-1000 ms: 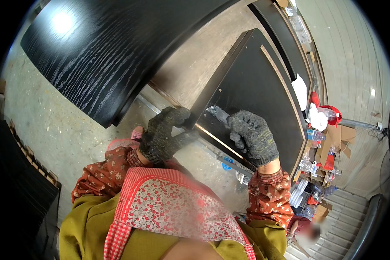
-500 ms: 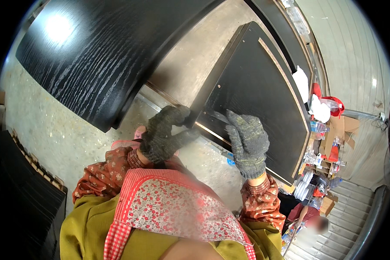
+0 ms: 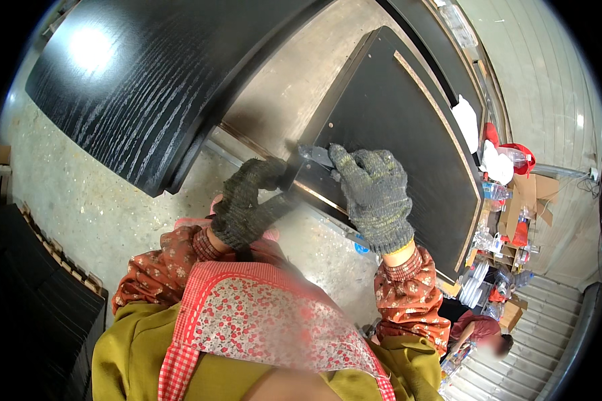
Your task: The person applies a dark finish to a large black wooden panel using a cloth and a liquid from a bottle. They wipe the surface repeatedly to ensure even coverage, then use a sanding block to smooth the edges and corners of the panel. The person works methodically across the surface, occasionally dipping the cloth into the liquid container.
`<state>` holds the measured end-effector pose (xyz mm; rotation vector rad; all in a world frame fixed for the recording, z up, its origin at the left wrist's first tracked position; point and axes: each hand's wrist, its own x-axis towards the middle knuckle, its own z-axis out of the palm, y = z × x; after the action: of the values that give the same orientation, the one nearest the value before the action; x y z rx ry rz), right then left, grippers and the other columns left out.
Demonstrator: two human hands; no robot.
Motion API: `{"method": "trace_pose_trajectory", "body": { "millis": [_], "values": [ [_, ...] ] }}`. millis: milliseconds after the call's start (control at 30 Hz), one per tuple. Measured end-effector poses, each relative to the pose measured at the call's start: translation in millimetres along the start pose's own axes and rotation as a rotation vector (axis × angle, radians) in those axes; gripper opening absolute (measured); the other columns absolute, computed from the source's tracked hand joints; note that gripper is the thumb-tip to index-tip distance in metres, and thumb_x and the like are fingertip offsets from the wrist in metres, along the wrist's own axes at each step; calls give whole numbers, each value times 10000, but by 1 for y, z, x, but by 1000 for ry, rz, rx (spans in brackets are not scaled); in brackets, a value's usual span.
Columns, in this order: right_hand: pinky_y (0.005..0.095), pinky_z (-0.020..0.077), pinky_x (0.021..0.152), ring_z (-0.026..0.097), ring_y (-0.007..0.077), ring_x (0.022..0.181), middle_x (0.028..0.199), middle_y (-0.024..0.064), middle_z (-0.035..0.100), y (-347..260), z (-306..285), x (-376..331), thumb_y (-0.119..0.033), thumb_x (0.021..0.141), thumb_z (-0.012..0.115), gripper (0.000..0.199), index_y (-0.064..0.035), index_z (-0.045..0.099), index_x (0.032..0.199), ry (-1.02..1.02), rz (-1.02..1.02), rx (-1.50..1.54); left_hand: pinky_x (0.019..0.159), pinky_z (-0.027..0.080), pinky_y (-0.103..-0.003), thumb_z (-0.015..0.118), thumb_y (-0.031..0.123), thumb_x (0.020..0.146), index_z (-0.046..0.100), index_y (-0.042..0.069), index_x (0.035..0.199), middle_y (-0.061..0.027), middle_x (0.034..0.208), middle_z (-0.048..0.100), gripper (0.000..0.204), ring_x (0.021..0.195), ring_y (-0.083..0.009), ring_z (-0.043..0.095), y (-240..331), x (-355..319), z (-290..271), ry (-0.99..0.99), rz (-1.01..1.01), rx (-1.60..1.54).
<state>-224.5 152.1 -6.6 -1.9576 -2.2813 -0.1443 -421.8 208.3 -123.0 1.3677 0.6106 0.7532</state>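
Observation:
A black wood-grain panel (image 3: pixel 394 127) with a light edge strip lies in front of me. My left hand (image 3: pixel 247 200), in a dark knit glove, grips the panel's near corner edge. My right hand (image 3: pixel 374 190), also gloved, lies flat on the panel with its fingers spread, its fingertips on a small dark piece (image 3: pixel 316 156) at the corner. I cannot tell what the small piece is.
A large black wood-grain board (image 3: pixel 134 80) lies at the upper left over a concrete floor (image 3: pixel 73 207). A stack of dark panels (image 3: pixel 27 294) stands at the left. Boxes, bottles and a red bag (image 3: pixel 515 160) crowd the right side, and another person (image 3: pixel 481 334) sits at the lower right.
My right hand has moved left and up along the panel, from its near edge to the corner beside my left hand. My left hand has stayed on the corner.

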Motion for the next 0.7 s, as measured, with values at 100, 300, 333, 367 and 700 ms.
{"method": "trace_pose_trajectory", "body": {
  "millis": [100, 300, 333, 367, 700],
  "values": [
    [418, 440, 667, 570, 267, 760, 796, 51, 609, 1, 1, 1, -108, 711, 665, 411, -96, 635, 1120, -13, 13, -31, 923, 474, -357, 756, 94, 782, 583, 2, 1208, -108, 1118, 625, 469, 1029, -201, 610, 3, 1, 0, -1, -10, 34],
    [414, 491, 726, 594, 289, 815, 881, 85, 636, 0, -13, 4, -105, 745, 712, 405, -104, 663, 1147, 29, 12, -9, 908, 484, -340, 761, 92, 782, 586, 4, 1202, -103, 1106, 631, 464, 1013, -192, 620, 0, 0, 3, 38, 20, 9],
    [415, 491, 726, 595, 290, 813, 882, 86, 636, 0, -15, 1, -112, 750, 712, 399, -102, 662, 1146, 20, 6, -3, 905, 486, -338, 762, 92, 781, 587, 4, 1200, -102, 1105, 632, 463, 1010, -191, 623, -1, 0, 3, 46, 19, -17],
    [416, 490, 726, 595, 291, 812, 882, 87, 636, 1, -16, -1, -118, 755, 712, 394, -99, 662, 1145, 12, 0, 3, 904, 486, -337, 763, 90, 781, 587, 6, 1199, -100, 1104, 633, 462, 1009, -189, 624, -1, 0, 2, 54, 34, -5],
    [417, 484, 718, 593, 299, 820, 874, 96, 638, -1, -13, 8, -146, 786, 705, 366, -95, 656, 1146, -16, 14, -22, 899, 485, -331, 765, 87, 782, 594, 15, 1191, -83, 1095, 633, 449, 1000, -172, 618, -1, -1, 2, 45, 31, -12]
  ]
}}
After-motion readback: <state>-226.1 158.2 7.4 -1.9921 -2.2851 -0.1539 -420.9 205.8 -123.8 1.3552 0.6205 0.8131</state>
